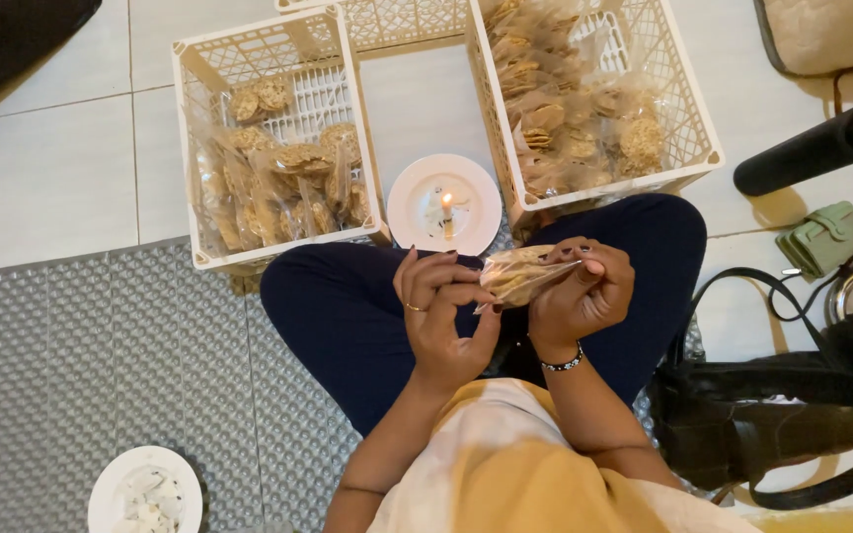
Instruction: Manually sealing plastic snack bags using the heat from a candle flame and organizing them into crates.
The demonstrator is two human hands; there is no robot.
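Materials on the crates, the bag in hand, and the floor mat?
Crates: cream moulded plastic, going by the lattice walls. Bag, held by both hands (left, right): thin clear plastic film, glossy and crinkled. Mat: silvery embossed foam, probably foil-faced.

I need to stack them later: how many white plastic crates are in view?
3. One crate on the left, one on the right, and part of a third at the top edge between them; more may lie out of frame.
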